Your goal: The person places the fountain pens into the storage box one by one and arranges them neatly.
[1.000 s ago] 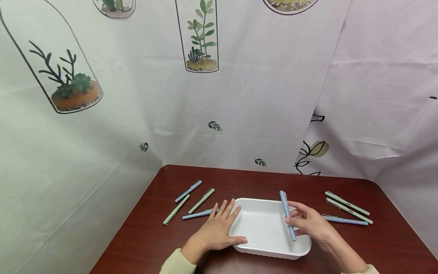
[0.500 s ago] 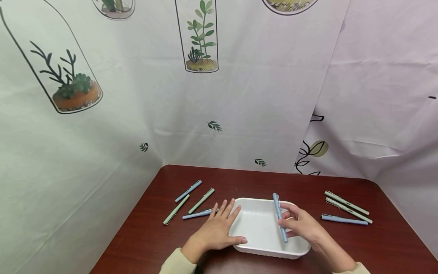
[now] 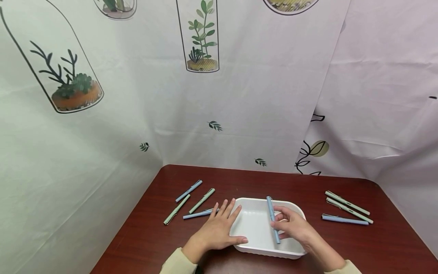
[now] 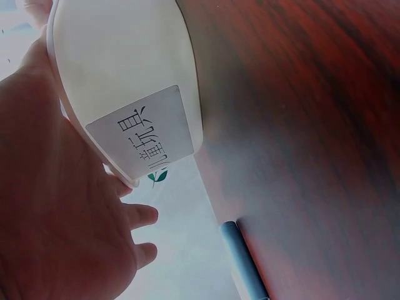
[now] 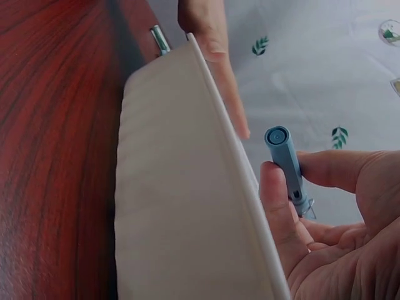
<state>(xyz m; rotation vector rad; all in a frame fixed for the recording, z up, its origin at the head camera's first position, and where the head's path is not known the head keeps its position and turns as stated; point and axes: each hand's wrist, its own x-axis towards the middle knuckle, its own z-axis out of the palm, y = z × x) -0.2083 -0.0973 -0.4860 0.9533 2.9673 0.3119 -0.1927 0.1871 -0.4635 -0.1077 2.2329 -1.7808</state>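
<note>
My right hand [image 3: 291,226] pinches a light blue pen [image 3: 271,211] between thumb and fingers, over the right half of a white rectangular tray [image 3: 251,251]. The pen's clip end points away from me. In the right wrist view the blue pen [image 5: 287,164] shows above the tray's rim, its round end towards the camera. With fingers spread straight, my left hand [image 3: 217,230] rests on the tray's left rim, the thumb along the near side. The left wrist view shows a label with printed characters [image 4: 144,134] on the tray's outer wall.
Left of the tray lie blue pens, one [image 3: 189,191] farther back and one [image 3: 198,214] partly behind my left fingers, and green pens [image 3: 176,209] [image 3: 202,200]. To the right are two green pens [image 3: 347,203] and a blue pen [image 3: 345,219]. A patterned cloth [image 3: 239,114] hangs behind the table.
My right hand has moved left over the tray, carrying the blue pen from near the right rim towards the middle. My left hand has stayed on the rim.
</note>
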